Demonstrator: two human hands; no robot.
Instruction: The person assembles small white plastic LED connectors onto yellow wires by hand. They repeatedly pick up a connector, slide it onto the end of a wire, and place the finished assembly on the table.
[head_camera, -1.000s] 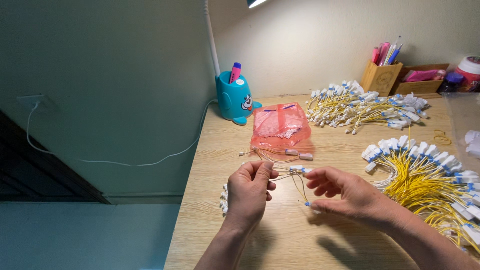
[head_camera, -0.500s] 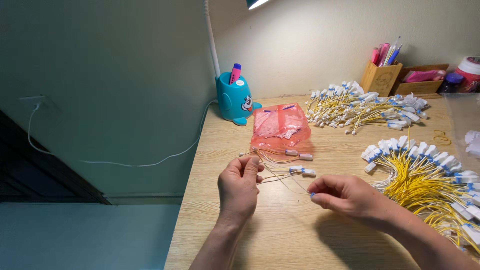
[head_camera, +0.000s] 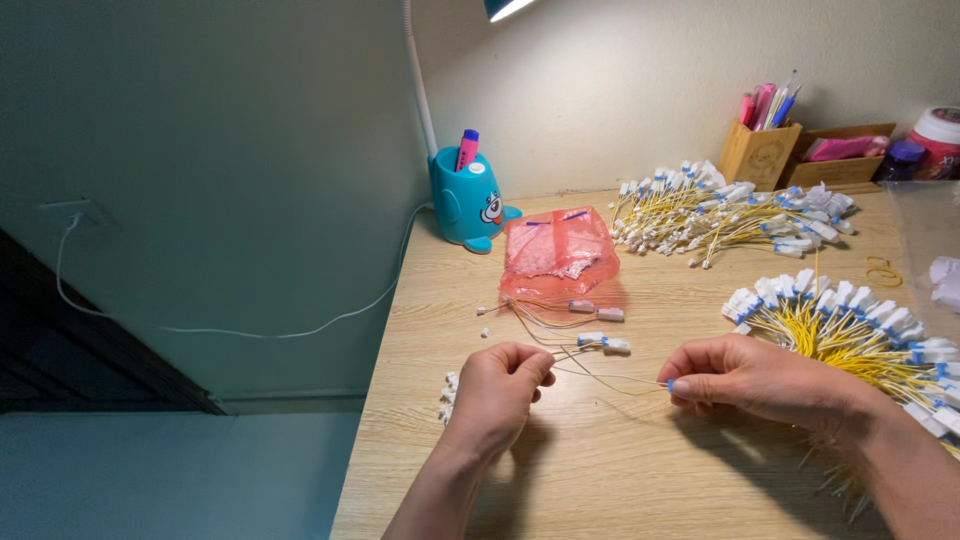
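Two hands stretch one thin yellow wire above the wooden desk — left hand and right hand both pinched on it. Light, limp, probably kink-prone — best gripped near its white connectors.

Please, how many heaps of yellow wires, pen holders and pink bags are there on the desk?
Heaps of yellow wires: 2, far heap, near heap
Pen holders: 2, teal holder, wooden holder
Pink bags: 1, pink bag
Total: 5
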